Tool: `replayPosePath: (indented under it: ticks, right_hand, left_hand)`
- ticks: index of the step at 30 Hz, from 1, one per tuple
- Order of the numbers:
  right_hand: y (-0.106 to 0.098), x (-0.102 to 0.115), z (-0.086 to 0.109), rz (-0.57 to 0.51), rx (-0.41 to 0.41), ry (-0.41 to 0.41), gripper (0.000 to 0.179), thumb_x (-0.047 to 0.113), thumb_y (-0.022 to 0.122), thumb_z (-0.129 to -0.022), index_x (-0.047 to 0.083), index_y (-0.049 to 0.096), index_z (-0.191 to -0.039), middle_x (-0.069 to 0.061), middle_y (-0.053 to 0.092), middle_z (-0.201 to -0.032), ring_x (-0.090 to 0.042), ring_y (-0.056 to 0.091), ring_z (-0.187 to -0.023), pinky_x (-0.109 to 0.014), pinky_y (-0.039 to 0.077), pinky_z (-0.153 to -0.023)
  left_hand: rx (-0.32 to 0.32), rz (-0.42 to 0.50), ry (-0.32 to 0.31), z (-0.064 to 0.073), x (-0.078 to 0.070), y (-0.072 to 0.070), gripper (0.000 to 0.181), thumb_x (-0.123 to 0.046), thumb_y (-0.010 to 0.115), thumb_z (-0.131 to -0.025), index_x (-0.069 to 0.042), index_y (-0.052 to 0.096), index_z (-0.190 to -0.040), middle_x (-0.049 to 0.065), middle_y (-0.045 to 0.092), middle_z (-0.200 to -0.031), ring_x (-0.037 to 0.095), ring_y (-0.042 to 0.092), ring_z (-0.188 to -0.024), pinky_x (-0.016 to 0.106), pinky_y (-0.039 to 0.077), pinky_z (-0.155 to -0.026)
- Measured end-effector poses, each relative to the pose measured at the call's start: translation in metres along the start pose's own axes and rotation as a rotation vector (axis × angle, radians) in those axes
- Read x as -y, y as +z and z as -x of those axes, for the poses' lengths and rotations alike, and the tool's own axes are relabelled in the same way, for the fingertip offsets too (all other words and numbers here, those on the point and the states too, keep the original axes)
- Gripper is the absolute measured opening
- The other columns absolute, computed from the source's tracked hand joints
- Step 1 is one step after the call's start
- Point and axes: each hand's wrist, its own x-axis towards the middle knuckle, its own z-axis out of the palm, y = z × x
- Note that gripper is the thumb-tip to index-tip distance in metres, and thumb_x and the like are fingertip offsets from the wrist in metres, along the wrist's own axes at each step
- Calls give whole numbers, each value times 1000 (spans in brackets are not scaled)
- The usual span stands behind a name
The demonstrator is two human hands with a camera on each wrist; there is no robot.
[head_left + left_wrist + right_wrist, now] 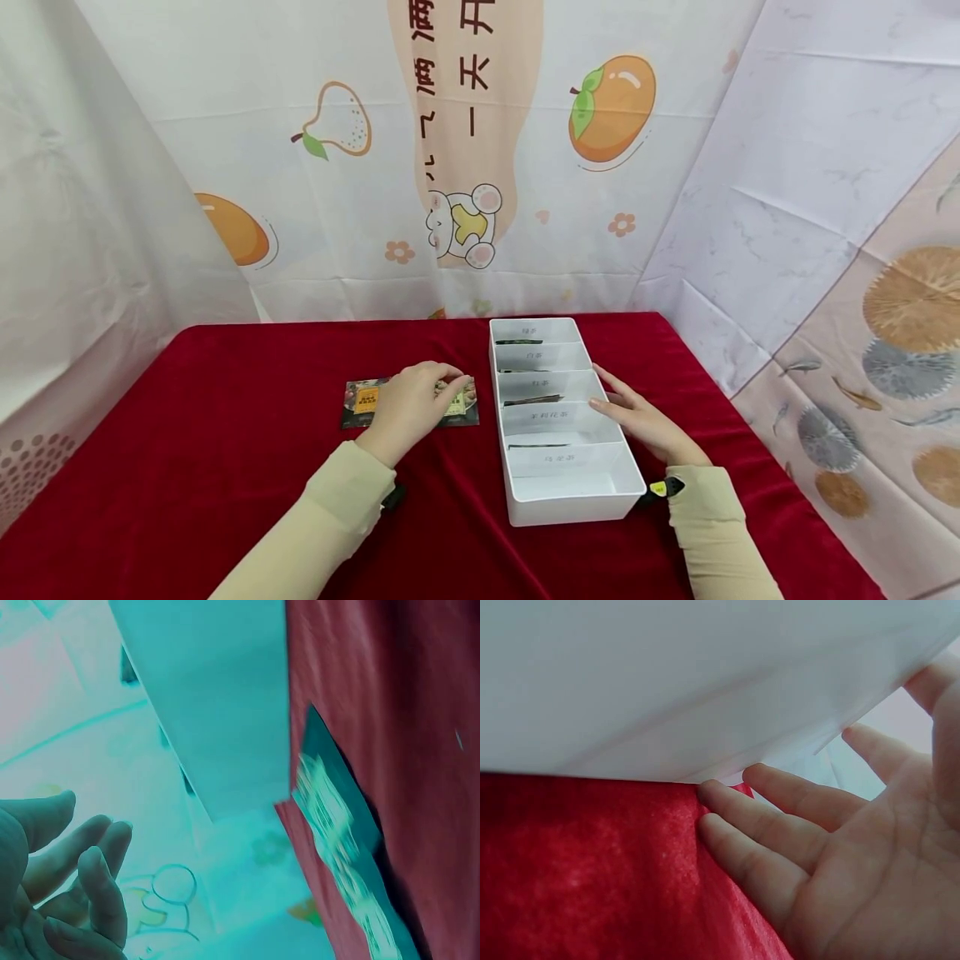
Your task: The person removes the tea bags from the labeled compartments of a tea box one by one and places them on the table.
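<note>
My left hand [408, 408] hovers over flat, dark printed packets [366, 401], one with a yellow label and one with a green label. In the left wrist view, the left fingers [105, 892] are loosely curled with nothing between them, apart from the packets [349, 855]. To the right stands a long white divided box [573, 510]. Against its right side rests my right hand [637, 417], thumb on the rim. The right wrist view shows the right fingers [772, 825] extended, their tips touching the box's outer wall [667, 690].
Dividers split the box into several compartments with handwritten labels. Thin packets [532, 400] stand in some of them, while the nearest compartment [573, 479] shows only its white floor. Red cloth [225, 467] covers the table. Printed curtains [337, 217] hang behind and at the sides.
</note>
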Motion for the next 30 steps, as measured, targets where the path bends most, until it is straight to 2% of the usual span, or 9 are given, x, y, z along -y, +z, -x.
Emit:
replayPosePath:
  ticks: [5, 12, 15, 20, 24, 30]
  right_hand:
    - [0, 0, 0, 0, -4, 1, 75, 30, 58, -100, 26, 13, -160, -30, 38, -150, -31, 60, -119, -40, 51, -94]
    - [0, 1, 1, 10, -9, 7, 75, 30, 58, -100, 27, 14, -160, -30, 38, -150, -32, 59, -120, -41, 51, -95]
    - [0, 1, 1, 14, -10, 9, 75, 31, 58, -100, 27, 13, -160, -30, 38, -150, -32, 59, -120, -41, 50, -95]
    - [0, 1, 1, 9, -8, 12, 75, 30, 58, -100, 27, 13, -160, -30, 38, -150, -30, 60, -118, -40, 51, -95]
    - [0, 1, 0, 3, -7, 11, 75, 30, 58, -100, 27, 13, -160, -31, 38, -149, -29, 61, -117, -40, 51, -94]
    - [0, 1, 0, 2, -5, 12, 75, 30, 58, -100, 27, 13, -160, -31, 37, -150, -31, 61, -118, -41, 52, -94]
  left_hand:
    - [-5, 36, 51, 7, -15, 5, 29, -42, 65, -95, -21, 75, -111, -2, 74, -112, 18, 70, -100, 38, 58, -79]
    - [-27, 73, 173, 15, -32, 14, 24, -37, 68, -93, -19, 77, -106, -3, 74, -105, 16, 70, -94, 34, 56, -76]
    - [0, 89, 223, 19, -39, 19, 27, -38, 68, -93, -17, 77, -107, -2, 74, -106, 17, 70, -98, 36, 57, -79]
    - [91, 93, 278, 25, -45, 30, 35, -42, 64, -95, -16, 74, -116, 3, 72, -117, 19, 69, -104, 37, 57, -84]
    - [157, 67, 287, 26, -49, 35, 38, -44, 61, -96, -17, 72, -120, 3, 71, -121, 17, 69, -103, 36, 57, -84]
    - [217, 26, 302, 27, -53, 39, 35, -42, 65, -95, -18, 73, -118, 0, 70, -122, 14, 68, -106, 31, 57, -82]
